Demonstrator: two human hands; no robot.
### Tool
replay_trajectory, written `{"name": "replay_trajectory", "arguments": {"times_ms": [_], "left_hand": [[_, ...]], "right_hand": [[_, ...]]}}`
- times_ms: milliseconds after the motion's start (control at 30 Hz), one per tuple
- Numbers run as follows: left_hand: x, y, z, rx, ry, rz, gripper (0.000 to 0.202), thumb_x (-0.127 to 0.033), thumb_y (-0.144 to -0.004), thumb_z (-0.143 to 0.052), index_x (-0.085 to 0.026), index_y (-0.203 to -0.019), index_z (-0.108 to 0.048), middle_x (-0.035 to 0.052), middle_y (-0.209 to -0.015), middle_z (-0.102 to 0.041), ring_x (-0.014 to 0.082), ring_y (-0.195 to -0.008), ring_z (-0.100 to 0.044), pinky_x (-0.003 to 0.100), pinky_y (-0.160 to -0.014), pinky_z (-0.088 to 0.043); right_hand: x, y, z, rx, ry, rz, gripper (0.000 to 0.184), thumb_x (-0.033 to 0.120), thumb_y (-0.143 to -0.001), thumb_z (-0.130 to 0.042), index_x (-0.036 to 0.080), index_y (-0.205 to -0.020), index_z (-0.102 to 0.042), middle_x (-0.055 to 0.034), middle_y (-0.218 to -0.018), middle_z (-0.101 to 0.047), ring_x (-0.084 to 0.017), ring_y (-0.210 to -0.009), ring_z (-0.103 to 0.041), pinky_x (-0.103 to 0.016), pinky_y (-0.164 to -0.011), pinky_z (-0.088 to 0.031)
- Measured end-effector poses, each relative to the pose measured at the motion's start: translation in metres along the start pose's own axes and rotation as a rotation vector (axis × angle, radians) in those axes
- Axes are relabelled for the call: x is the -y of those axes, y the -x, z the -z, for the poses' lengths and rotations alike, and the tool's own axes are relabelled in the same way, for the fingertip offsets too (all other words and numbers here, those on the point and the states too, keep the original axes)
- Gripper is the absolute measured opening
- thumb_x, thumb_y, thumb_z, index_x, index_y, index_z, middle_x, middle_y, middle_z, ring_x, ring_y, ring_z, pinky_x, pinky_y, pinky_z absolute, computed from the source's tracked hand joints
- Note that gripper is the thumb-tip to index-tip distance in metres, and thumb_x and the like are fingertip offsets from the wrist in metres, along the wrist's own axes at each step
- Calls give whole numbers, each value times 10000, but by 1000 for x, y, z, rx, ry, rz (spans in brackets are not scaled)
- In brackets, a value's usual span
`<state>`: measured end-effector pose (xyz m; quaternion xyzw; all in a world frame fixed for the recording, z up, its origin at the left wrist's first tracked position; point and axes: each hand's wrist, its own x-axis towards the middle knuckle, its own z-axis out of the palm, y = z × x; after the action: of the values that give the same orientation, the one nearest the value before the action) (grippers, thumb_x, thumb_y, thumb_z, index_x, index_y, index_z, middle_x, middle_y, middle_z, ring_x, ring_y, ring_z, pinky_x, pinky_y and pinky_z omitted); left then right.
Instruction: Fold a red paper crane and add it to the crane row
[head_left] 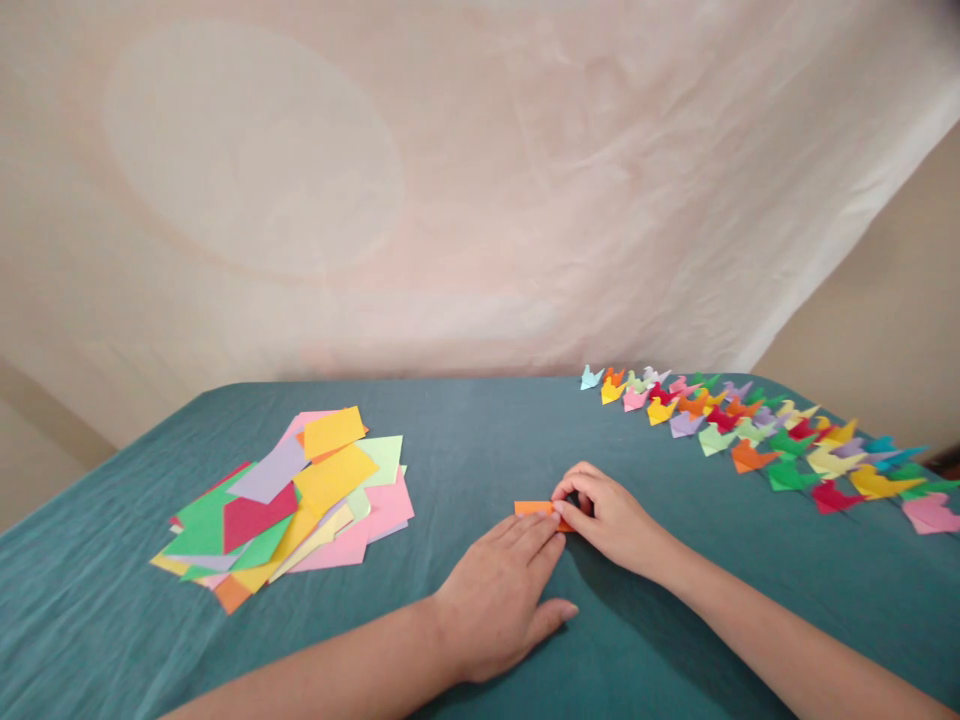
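A folded strip of orange paper (534, 508) lies on the teal tablecloth (480, 440) in front of me. My left hand (501, 595) lies flat just below it, fingers stretched out, fingertips at the strip's lower edge. My right hand (611, 515) is curled over the strip's right end, fingertips pinching or pressing the paper there. Most of the right half of the strip is hidden under that hand.
A loose heap of coloured paper squares (289, 505) lies to the left. Several folded paper figures (757, 430) in many colours stand in rows along the right side toward the far edge. A pale cloth backdrop (450, 200) hangs behind the table.
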<state>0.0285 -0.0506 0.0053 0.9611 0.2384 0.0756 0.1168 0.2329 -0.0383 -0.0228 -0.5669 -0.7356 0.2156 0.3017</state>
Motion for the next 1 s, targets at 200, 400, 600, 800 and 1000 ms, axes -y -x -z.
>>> {"name": "replay_trajectory", "arguments": {"times_ms": [200,400,600,800,1000], "left_hand": [[0,-1,0,8,6,-3,561,-502,-916,-324,-135,-1336,-384,114,-1422,-352,256,-1312,-312,402,-1102,-250],[0,-1,-2,11,9,-2,558,-502,-915,-325,-139,-1336,-384,115,-1421,-350,258,-1311,-311,406,-1102,-251],[0,0,-1,16,12,-6,555,-497,-917,-324,-139,-1337,-382,117,-1420,-349,262,-1308,-315,413,-1101,-251],[0,0,0,25,11,-7,542,-488,-916,-336,-144,-1331,-393,116,-1414,-359,263,-1305,-319,415,-1100,-251],[0,0,0,41,18,2,542,-489,-916,-333,-146,-1332,-393,117,-1418,-352,266,-1308,-312,417,-1100,-251]], "right_hand": [[-1,0,0,-3,-5,3,107,153,-809,-503,198,-780,-596,-4,-831,-534,-113,-630,-490,-258,-606,-408],[-3,1,0,2,-22,11,115,143,-807,-497,193,-781,-598,-10,-838,-534,-113,-634,-496,-258,-606,-416],[-7,3,1,-14,-44,17,124,125,-796,-491,189,-809,-597,-17,-854,-532,-110,-626,-499,-251,-587,-424],[-15,4,9,-38,-48,3,184,84,-768,-470,186,-792,-621,-26,-864,-552,-122,-650,-528,-257,-605,-434],[-17,4,15,24,-87,42,280,60,-771,-442,203,-821,-677,-37,-887,-590,-154,-786,-571,-278,-703,-448]]}}
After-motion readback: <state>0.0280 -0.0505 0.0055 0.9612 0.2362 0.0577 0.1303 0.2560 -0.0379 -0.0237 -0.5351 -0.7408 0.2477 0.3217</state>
